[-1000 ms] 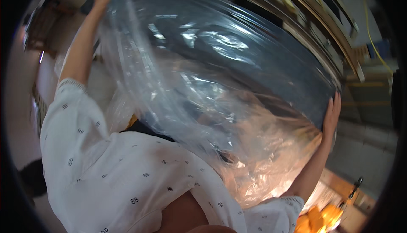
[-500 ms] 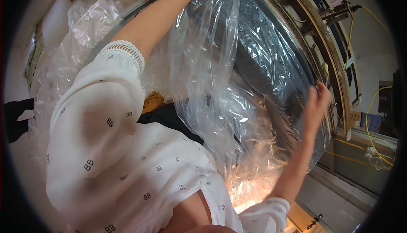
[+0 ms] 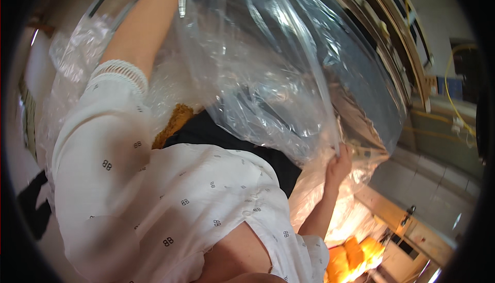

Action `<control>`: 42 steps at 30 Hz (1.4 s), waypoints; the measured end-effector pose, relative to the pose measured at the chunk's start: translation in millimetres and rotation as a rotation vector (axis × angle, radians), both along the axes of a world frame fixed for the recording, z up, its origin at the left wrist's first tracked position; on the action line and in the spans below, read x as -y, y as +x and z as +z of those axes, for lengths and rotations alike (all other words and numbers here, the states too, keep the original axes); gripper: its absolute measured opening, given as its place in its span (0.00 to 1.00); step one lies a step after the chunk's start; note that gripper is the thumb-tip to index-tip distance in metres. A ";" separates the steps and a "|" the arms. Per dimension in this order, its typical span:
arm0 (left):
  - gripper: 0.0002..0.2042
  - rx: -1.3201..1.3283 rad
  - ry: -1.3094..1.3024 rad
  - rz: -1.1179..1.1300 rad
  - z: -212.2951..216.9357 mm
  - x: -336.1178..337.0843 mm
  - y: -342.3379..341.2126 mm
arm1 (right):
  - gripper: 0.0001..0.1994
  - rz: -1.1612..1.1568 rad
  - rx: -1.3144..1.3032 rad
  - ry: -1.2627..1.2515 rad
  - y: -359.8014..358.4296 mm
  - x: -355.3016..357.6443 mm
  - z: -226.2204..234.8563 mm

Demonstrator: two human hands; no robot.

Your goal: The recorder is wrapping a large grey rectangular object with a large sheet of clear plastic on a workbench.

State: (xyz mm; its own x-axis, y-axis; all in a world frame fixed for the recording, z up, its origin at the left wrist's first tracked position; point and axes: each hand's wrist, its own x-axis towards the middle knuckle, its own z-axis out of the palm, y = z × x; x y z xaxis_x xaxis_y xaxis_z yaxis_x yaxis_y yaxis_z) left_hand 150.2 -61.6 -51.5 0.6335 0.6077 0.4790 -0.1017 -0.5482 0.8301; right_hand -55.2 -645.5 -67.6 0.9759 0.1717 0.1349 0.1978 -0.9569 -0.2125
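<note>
Since half a second ago, the right hand (image 3: 337, 167) has dropped lower and nearer the body, now pinching the edge of a large clear plastic bag (image 3: 268, 71) between curled fingers. That bag billows up and ahead of the person, its long side running from upper left down to lower right. Left arm (image 3: 139, 35) in a white patterned sleeve (image 3: 118, 128) stretches up to the bag's top edge; the left hand is out of view past the top of the picture, so its grip cannot be told. Right hand is the nearer one, elbow bent. More crumpled plastic (image 3: 67, 71) lies at left, orange things (image 3: 356, 254) below right.
</note>
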 end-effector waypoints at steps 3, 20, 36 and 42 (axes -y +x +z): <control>0.08 0.065 -0.047 -0.102 -11.0 -10.4 5.9 | 0.15 -0.328 0.068 -0.118 -38.8 105.2 24.5; 0.21 -0.220 0.324 0.106 -24.2 -89.3 -10.8 | 0.15 0.230 0.670 -0.357 60.8 97.4 136.4; 0.18 -0.346 0.605 0.213 -37.8 -172.8 -40.6 | 0.13 -0.115 0.342 0.136 181.9 139.9 47.2; 0.18 -0.305 0.531 0.188 -33.1 -147.3 -42.8 | 0.11 -0.132 0.124 0.613 241.1 141.3 36.9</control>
